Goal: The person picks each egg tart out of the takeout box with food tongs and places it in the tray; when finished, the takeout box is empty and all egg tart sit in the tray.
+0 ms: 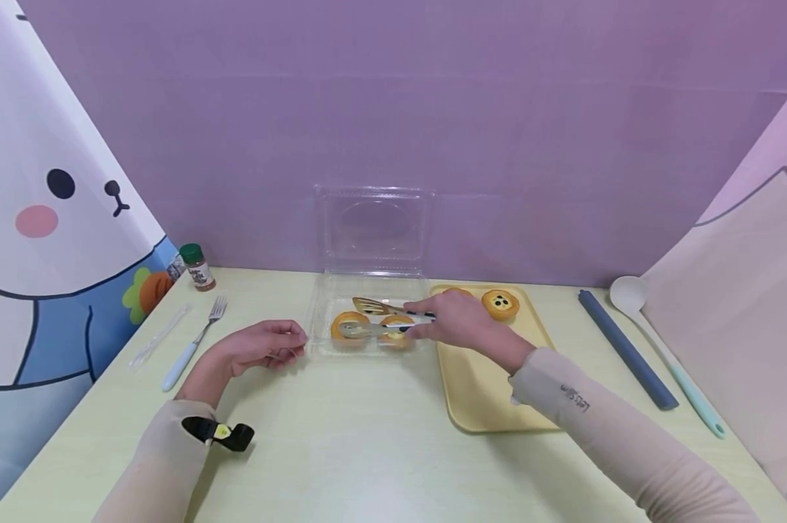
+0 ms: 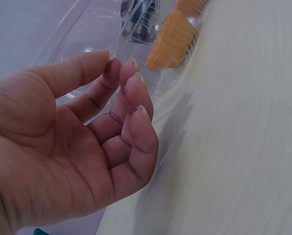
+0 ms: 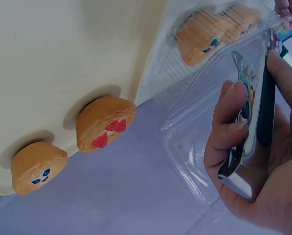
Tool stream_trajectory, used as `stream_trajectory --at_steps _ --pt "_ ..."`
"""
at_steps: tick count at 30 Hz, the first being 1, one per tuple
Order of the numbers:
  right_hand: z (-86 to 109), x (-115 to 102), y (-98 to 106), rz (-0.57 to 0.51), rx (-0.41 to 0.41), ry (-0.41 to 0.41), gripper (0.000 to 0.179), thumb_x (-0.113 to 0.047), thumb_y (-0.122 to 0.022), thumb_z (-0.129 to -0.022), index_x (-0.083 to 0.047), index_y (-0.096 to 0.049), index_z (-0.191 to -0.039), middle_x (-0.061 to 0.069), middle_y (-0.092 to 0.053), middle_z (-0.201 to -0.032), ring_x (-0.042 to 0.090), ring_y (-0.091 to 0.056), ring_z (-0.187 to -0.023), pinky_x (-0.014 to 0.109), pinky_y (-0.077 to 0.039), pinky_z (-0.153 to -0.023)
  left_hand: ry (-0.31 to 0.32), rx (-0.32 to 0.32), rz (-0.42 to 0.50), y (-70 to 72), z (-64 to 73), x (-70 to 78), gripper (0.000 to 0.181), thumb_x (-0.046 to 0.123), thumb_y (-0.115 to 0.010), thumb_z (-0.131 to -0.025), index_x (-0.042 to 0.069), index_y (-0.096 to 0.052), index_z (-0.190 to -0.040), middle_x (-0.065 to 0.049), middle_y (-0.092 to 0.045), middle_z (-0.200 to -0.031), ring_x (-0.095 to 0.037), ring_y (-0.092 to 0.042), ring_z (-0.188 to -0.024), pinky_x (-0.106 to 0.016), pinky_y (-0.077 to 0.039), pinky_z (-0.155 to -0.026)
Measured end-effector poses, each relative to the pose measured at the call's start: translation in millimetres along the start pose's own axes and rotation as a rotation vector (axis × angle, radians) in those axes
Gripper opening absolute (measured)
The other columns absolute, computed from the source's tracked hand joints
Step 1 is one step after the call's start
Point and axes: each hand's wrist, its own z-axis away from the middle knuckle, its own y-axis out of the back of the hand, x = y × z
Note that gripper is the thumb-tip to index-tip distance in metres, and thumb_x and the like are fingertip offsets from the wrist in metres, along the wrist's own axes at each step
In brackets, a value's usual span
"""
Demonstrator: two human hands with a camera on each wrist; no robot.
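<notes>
My right hand [image 1: 455, 317] grips a pair of metal tongs [image 3: 253, 161] with dark handle inlays. In the head view the tongs' ends reach over two egg tarts [image 1: 349, 327] lying in a clear plastic clamshell box [image 1: 321, 347], its lid [image 1: 375, 221] standing up at the back. At the box's front left corner, my left hand [image 1: 266, 343] pinches the rim between thumb and index finger, the other fingers loosely bent. Two more tarts sit at the back of the yellow tray [image 1: 478, 392]: one with dark blue dots [image 1: 500, 304], one with red pieces [image 3: 106, 125], mostly behind my right hand in the head view.
On the left are a fork [image 1: 197, 345] with a pale blue handle, a thin clear wrapper [image 1: 160, 338] and a green-capped spice jar [image 1: 197, 267]. A dark blue bar [image 1: 627, 349] and a long ladle-like spoon [image 1: 668, 352] lie on the right. A purple backdrop [image 1: 393, 109] rises behind the table.
</notes>
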Motion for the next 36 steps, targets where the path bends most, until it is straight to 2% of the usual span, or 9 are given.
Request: stream_trajectory --at_steps 3,9,11,18,21,24,28,31,36 --pt "0.8 0.4 2.1 -0.026 -0.01 -0.016 0.054 -0.056 -0.07 -0.087 -0.034 -0.062 -0.136 0.003 -0.066 -0.134 0.021 -0.067 -0.094 0.03 -0.043 -0.062 0.0 0.0 -0.001 0.6 -0.5 0.9 0.03 0.029 -0.059 -0.101 0.0 -0.055 -0.111 -0.003 -0.062 -0.096 -0.017 -0.059 -0.082 -0.032 -0.05 -0.074" --pt "0.6 0.3 3.2 -0.04 -0.014 -0.027 0.053 -0.055 -0.071 -0.087 -0.035 -0.062 -0.136 0.001 -0.064 -0.137 0.024 -0.068 -0.105 0.034 -0.048 -0.068 0.005 0.002 0.003 0.7 -0.2 1.9 0.03 0.028 -0.059 -0.101 0.0 -0.055 -0.112 -0.002 -0.062 -0.096 -0.016 -0.06 -0.082 -0.032 -0.05 -0.075" --pt "-0.2 -0.1 2.8 -0.02 -0.013 -0.025 0.053 -0.055 -0.071 -0.087 -0.036 -0.062 -0.135 0.001 -0.064 -0.136 0.023 -0.068 -0.104 0.034 -0.049 -0.069 0.005 0.003 0.003 0.6 0.1 1.9 0.03 0.027 -0.059 -0.102 0.0 -0.055 -0.112 -0.002 -0.062 -0.096 -0.016 -0.06 -0.082 -0.032 -0.05 -0.075" --pt "-4.9 -0.8 0.7 -0.012 -0.029 -0.035 0.055 -0.057 -0.071 -0.086 -0.036 -0.061 -0.136 0.006 -0.067 -0.133 0.018 -0.063 -0.081 0.031 -0.041 -0.058 0.005 0.0 0.0 0.8 -0.4 0.5 0.029 0.027 -0.058 -0.102 0.0 -0.055 -0.112 -0.003 -0.062 -0.096 -0.016 -0.059 -0.082 -0.031 -0.05 -0.074" --pt "-4.8 -1.0 2.8 -0.047 -0.044 -0.055 0.057 -0.057 -0.071 -0.086 -0.034 -0.061 -0.137 0.006 -0.064 -0.136 0.02 -0.065 -0.088 0.03 -0.04 -0.057 0.006 0.001 0.002 0.4 -0.5 0.7 0.029 0.027 -0.059 -0.101 0.0 -0.055 -0.112 -0.003 -0.062 -0.095 -0.017 -0.059 -0.082 -0.032 -0.05 -0.074" --pt "-3.3 -1.3 4.8 -0.073 -0.053 -0.08 0.057 -0.056 -0.072 -0.086 -0.035 -0.061 -0.137 0.005 -0.061 -0.141 0.023 -0.066 -0.103 0.032 -0.043 -0.058 0.004 -0.002 0.004 0.2 -1.0 1.0 0.03 0.028 -0.059 -0.101 0.001 -0.056 -0.111 -0.003 -0.062 -0.095 -0.017 -0.059 -0.082 -0.032 -0.05 -0.074" --pt "-2.7 -1.7 5.8 -0.069 -0.059 -0.068 0.054 -0.054 -0.072 -0.087 -0.034 -0.062 -0.136 0.002 -0.061 -0.141 0.026 -0.065 -0.114 0.038 -0.052 -0.073 0.012 0.002 0.001 -0.1 0.0 1.5 0.029 0.029 -0.059 -0.101 0.001 -0.056 -0.112 -0.003 -0.062 -0.096 -0.017 -0.059 -0.083 -0.032 -0.05 -0.075" --pt "-3.0 -2.2 6.9 -0.06 -0.059 -0.046 0.054 -0.053 -0.072 -0.087 -0.032 -0.063 -0.136 0.001 -0.063 -0.139 0.028 -0.063 -0.12 0.042 -0.052 -0.085 0.014 0.0 -0.004 -0.2 0.8 1.5 0.028 0.029 -0.059 -0.101 0.002 -0.056 -0.111 -0.002 -0.062 -0.096 -0.017 -0.059 -0.083 -0.032 -0.05 -0.076" --pt "-5.5 -3.9 10.4 -0.056 -0.079 -0.037 0.055 -0.052 -0.072 -0.087 -0.03 -0.063 -0.136 0.0 -0.063 -0.138 0.028 -0.063 -0.121 0.04 -0.052 -0.077 0.01 -0.002 -0.005 -0.3 0.9 1.3 0.027 0.029 -0.059 -0.101 0.003 -0.057 -0.11 -0.002 -0.063 -0.096 -0.016 -0.059 -0.083 -0.032 -0.05 -0.076"
